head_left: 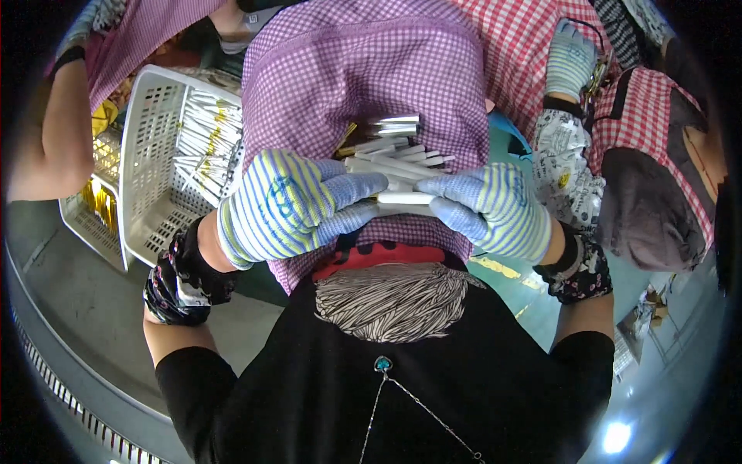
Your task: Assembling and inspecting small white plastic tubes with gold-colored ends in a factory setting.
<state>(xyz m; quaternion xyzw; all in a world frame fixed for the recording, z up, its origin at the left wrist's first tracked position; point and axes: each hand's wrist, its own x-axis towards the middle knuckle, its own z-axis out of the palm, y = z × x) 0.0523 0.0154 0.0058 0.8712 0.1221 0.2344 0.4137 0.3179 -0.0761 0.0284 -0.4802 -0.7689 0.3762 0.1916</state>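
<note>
My left hand [282,205] and my right hand [498,209] wear blue-and-yellow striped gloves with grey-blue fingertips. They meet in front of my chest, fingers pinched from both sides around the ends of slim white rods [406,199]. How many rods are in my grip cannot be made out, and their ends are hidden by the fingers. Just beyond my fingers, a loose pile of similar white rods [413,155] lies on purple checked cloth [371,69]. A few gold pieces [348,135] show at the pile's left side.
At left stands a white perforated plastic basket [147,116], tilted in view, holding many white rods [205,139] with some gold ones. Another basket [89,220] beside it holds shiny gold pieces. A co-worker's gloved hand [572,62] is at upper right; another person's bare arm [66,127] is at left.
</note>
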